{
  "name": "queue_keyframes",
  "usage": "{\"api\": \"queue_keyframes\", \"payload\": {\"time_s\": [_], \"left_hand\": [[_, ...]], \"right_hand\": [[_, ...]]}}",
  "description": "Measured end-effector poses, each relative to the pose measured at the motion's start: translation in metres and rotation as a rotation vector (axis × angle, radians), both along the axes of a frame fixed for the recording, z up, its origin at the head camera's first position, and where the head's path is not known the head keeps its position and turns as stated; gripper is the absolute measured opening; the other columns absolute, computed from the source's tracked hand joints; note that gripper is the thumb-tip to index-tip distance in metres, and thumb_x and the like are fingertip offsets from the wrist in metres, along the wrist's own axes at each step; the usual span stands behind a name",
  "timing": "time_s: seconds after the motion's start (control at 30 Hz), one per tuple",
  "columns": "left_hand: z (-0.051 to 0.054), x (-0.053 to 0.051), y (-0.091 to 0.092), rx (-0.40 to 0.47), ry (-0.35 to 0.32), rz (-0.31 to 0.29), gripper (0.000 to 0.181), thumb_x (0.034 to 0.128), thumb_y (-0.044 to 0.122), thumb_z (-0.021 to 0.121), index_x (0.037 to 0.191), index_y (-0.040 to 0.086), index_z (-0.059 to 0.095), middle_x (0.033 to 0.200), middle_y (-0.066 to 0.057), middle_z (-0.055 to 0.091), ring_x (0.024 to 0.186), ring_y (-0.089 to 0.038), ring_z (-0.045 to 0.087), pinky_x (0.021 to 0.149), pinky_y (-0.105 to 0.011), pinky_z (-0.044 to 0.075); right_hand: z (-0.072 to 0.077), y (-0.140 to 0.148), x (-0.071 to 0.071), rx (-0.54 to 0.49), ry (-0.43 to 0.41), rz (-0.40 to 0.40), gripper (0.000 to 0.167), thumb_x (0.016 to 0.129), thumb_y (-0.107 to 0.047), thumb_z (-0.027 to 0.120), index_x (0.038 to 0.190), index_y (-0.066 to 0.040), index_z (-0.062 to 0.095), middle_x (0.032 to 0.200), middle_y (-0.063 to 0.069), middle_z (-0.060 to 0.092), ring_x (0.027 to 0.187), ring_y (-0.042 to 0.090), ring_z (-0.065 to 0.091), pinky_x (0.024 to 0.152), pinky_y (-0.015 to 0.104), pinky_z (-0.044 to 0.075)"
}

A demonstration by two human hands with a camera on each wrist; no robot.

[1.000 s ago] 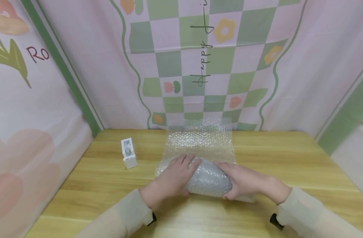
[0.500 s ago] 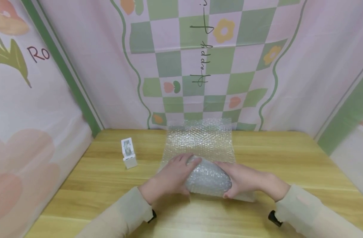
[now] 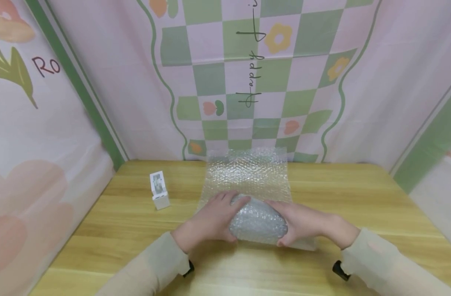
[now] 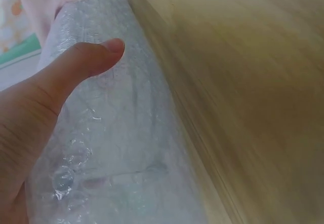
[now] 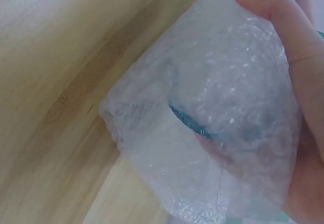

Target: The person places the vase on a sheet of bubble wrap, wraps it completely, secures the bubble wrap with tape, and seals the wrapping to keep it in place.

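Note:
A rounded bundle in bubble wrap lies on the wooden table between both hands. The left hand grips its left end, thumb on the near side. At the other end the right hand holds it with fingers over the top and thumb at the lower edge. Unrolled bubble wrap extends flat behind the bundle to the back edge. In the left wrist view the thumb presses the wrapped surface. A dark teal edge shows inside the wrap in the right wrist view.
A small white box-like object stands on the table left of the wrap. Behind the table hangs a patterned curtain, with another cloth along the left side.
Both hands keep their hold with only slight shifts. The bundle and the wrap under the left hand have moved very little; the left thumb has closed in slightly against the bundle.

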State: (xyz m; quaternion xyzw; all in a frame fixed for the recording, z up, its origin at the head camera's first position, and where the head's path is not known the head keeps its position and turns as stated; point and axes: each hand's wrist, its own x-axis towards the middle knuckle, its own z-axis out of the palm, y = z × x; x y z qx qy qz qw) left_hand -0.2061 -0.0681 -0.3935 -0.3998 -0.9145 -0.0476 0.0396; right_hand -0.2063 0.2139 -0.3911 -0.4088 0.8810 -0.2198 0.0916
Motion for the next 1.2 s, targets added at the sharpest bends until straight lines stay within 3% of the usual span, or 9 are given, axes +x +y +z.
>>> {"api": "queue_keyframes", "payload": {"time_s": [0.43, 0.83, 1.2], "left_hand": [[-0.002, -0.006, -0.006, 0.05, -0.059, -0.043, 0.118, 0.0656, 0.048, 0.094, 0.158, 0.011, 0.031, 0.153, -0.018, 0.045, 0.14, -0.034, 0.043, 0.118, -0.05, 0.033], [0.006, -0.004, -0.006, 0.031, -0.123, -0.065, 0.118, 0.0633, 0.046, 0.096, 0.157, 0.012, 0.033, 0.148, -0.011, 0.05, 0.133, -0.028, 0.05, 0.113, -0.047, 0.041], [0.006, -0.005, -0.007, 0.02, -0.161, -0.06, 0.118, 0.0659, 0.046, 0.094, 0.159, 0.012, 0.03, 0.15, -0.011, 0.049, 0.137, -0.027, 0.047, 0.118, -0.046, 0.034]], "right_hand": [[0.011, -0.001, -0.007, 0.021, -0.106, 0.04, 0.104, 0.069, -0.031, 0.092, 0.151, 0.001, 0.038, 0.128, 0.006, 0.061, 0.108, 0.021, 0.062, 0.091, 0.041, 0.057], [0.015, 0.0, -0.004, 0.024, -0.285, 0.033, 0.104, 0.07, -0.03, 0.091, 0.155, -0.003, 0.036, 0.127, 0.0, 0.061, 0.109, 0.016, 0.062, 0.093, 0.037, 0.054], [0.016, -0.001, -0.006, 0.048, -0.31, 0.013, 0.108, 0.07, -0.032, 0.091, 0.156, 0.0, 0.032, 0.123, 0.0, 0.061, 0.104, 0.014, 0.062, 0.089, 0.032, 0.053]]}}
